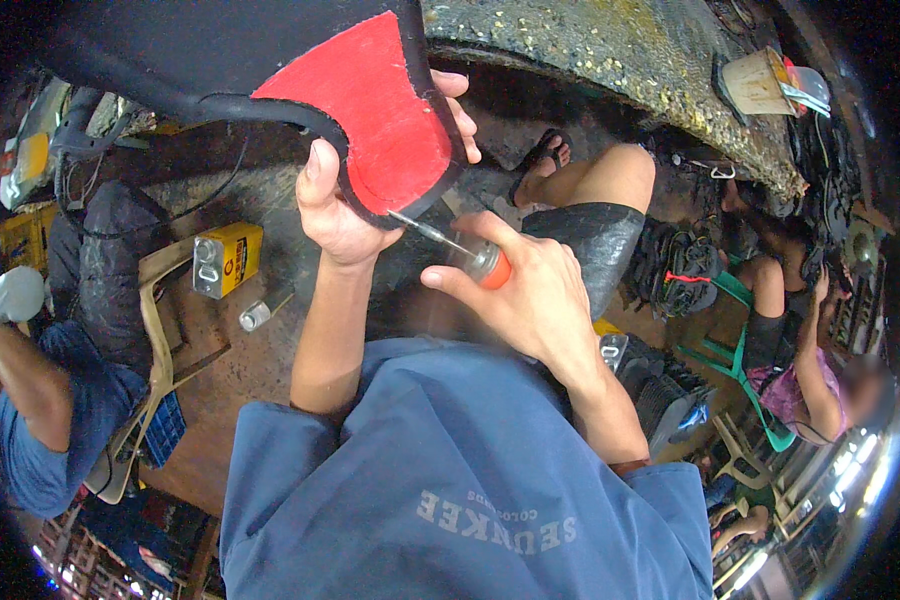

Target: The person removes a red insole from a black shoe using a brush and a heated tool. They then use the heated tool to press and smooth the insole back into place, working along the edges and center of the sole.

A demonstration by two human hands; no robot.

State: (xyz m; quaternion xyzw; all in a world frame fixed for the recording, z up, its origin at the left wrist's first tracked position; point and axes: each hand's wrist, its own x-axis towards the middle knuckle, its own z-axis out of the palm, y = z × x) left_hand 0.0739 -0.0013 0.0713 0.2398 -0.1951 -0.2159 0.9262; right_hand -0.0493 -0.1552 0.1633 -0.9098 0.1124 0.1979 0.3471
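My left hand [345, 220] grips the rounded end of a black piece with a red face [395, 130], probably a shoe part. The thumb lies along its left edge, and fingertips show past the right edge from behind. In my right hand [535, 290] is a screwdriver-like tool [488, 265] with a clear and orange handle. Its thin metal shaft points up and left, its tip at the lower black edge of the piece; I cannot tell whether it goes in. The right thumb is stretched out beside the handle.
A worn, stained tabletop [590, 45] runs across the far side, with a dirty tub [755, 82] on it. A yellow can [227, 260] and a small clear cup [255, 316] stand at left. People sit on both sides, one by a green chair [735, 365]. Black footwear [670, 270] is piled at right.
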